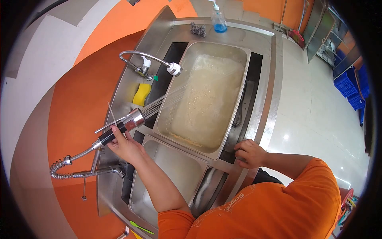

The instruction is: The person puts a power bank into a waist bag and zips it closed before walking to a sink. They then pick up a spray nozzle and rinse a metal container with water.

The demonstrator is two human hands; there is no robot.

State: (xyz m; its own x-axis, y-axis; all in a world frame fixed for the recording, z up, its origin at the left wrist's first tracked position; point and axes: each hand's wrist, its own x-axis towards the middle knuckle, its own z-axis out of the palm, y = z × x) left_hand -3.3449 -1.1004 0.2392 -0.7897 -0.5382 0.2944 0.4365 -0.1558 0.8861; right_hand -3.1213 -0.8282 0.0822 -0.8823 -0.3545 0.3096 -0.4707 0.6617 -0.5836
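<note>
My left hand [124,144] is wrapped around the black grip of a pull-down spray faucet [121,126], whose spring hose [59,168] loops behind it. Jets of water [159,104] shoot from its chrome head into a large rectangular metal pan [247,59]. Cloudy, bubbly water [207,95] lies in that pan. At the sink's near edge, beside the pan's right corner, my right hand [250,153] rests with its fingers loosely bent and nothing visible in them. A second metal pan [175,159] with cloudy liquid sits below my left forearm.
A flexible faucet [174,69] with a white head reaches over the large pan. Near it lies a yellow sponge [142,94]. Along the far ledge are a scouring pad [197,29] and a pump bottle [219,22] with blue liquid. A whisk [238,116] lies beside the pan; a green utensil [141,227] is at bottom left.
</note>
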